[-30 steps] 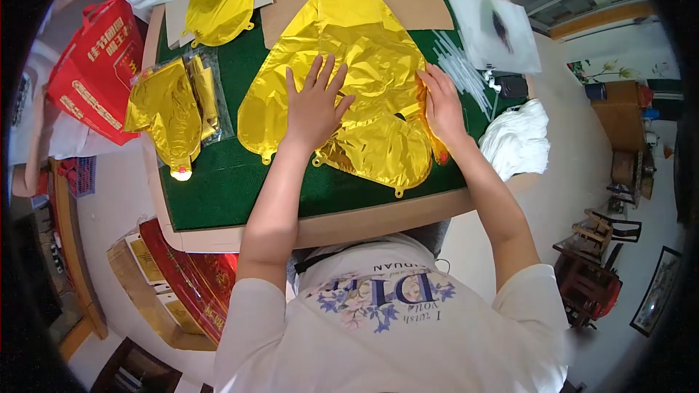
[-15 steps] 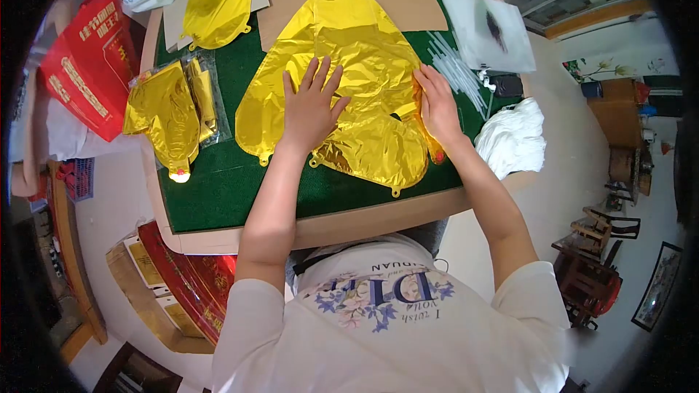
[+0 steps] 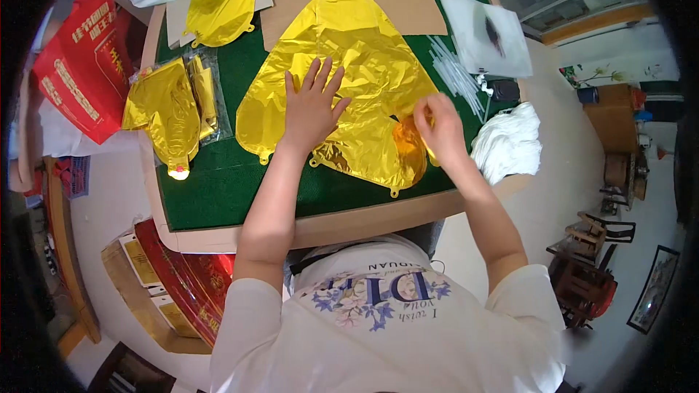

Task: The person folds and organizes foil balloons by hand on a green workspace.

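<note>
A large, flat gold foil balloon [image 3: 357,36] lies on the green tabletop, with a small red spot on the tab at its far end. My left hand [image 3: 314,105] rests flat on its middle, fingers spread. At the balloon's right edge, my right hand [image 3: 440,127] has its fingers curled together on the foil, which lifts there. Beneath that hand the near right corner looks bent and shows an orange reflection. My right fingertips are partly hidden. Another gold foil balloon [image 3: 166,113] lies left of my left hand.
Beyond lie brown cardboard [image 3: 291,0] and more gold foil [image 3: 222,0]. At the right are clear thin tubes [image 3: 457,73], a plastic sleeve [image 3: 488,33], a small black object [image 3: 504,89] and a white bundle [image 3: 510,142]. A red bag [image 3: 86,65] stands left.
My right hand has gone from lying along the right edge to curled fingers that raise the foil there. My left hand stays in place on the balloon.
</note>
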Tool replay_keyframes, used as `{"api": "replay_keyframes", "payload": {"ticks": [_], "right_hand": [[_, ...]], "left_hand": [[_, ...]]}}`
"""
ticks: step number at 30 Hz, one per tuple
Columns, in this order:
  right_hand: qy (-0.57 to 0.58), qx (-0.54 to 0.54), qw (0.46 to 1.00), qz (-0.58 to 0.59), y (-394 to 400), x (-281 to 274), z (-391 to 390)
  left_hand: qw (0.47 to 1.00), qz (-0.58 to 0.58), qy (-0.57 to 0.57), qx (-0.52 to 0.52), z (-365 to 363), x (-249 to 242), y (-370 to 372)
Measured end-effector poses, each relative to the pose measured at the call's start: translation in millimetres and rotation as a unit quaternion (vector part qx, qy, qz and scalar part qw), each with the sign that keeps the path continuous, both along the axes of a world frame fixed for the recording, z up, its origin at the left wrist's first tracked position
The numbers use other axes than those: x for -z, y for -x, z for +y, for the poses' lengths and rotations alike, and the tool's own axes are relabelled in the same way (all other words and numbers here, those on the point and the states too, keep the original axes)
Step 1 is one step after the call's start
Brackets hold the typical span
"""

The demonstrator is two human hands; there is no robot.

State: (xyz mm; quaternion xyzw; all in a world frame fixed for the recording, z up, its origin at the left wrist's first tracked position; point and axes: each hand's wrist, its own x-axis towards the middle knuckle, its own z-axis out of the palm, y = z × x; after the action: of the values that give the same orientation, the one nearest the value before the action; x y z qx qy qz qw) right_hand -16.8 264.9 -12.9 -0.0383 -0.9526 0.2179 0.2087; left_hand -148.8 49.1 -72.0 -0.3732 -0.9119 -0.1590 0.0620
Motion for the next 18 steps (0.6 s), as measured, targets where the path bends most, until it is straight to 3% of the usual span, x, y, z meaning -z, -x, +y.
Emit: {"api": "replay_keyframes", "payload": {"ticks": [2, 6, 8, 9, 14, 18], "right_hand": [[0.034, 0.020, 0.993, -0.109, -19.5, -2.0, -5.6], [0.062, 0.042, 0.990, -0.119, -31.7, 0.6, -7.8], [-0.004, 0.003, 1.000, -0.008, -29.2, 4.5, -2.8], [-0.004, 0.007, 1.000, -0.006, -33.1, 4.6, -1.0], [0.059, 0.068, 0.991, -0.095, -57.4, 0.6, 2.0], [0.028, 0.065, 0.994, -0.084, -57.9, 9.3, -9.7]], "left_hand": [[1.000, 0.002, -0.004, -0.003, 0.3, -0.6, -0.2], [1.000, 0.007, -0.004, 0.000, -0.5, 0.2, -0.7], [1.000, 0.007, 0.001, 0.000, -0.3, -0.6, -1.4], [1.000, 0.007, 0.005, -0.002, -0.1, -1.4, -1.1], [1.000, 0.013, -0.007, -0.001, -0.1, 1.0, -1.4], [1.000, 0.011, -0.007, -0.002, 0.2, -0.4, -1.3]]}}
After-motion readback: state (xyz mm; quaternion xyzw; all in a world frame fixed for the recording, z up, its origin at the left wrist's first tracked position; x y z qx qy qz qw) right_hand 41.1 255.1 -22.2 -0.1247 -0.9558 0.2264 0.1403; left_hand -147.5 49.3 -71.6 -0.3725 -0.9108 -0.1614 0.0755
